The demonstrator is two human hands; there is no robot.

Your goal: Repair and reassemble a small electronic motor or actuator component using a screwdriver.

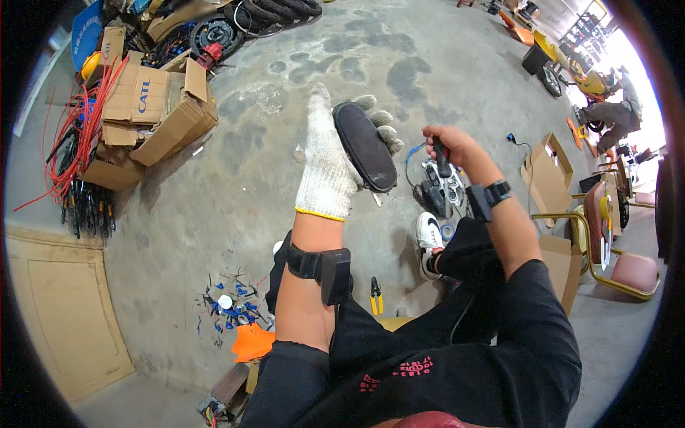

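Observation:
My left hand (328, 143), in a white knit glove with a yellow cuff edge, grips a flat black oblong part (365, 148) with rounded ends. The thumb points up, and the gloved fingertips curl over the part's far right side. To the right and apart from it, my bare right hand (457, 145) is closed around a dark-handled tool (441, 158); its tip cannot be made out. Below that hand, on the floor, lies a silver metal frame-like piece (451, 187) with black parts and a blue cable beside it.
Open cardboard boxes (153, 107), red cables (82, 135) and tyres (278, 11) stand at the left and far left. Yellow-handled pliers (376, 296) and blue scraps (232, 303) lie near me. At right are flattened cardboard (549, 171), a chair (631, 274) and a bent-over person (621, 107).

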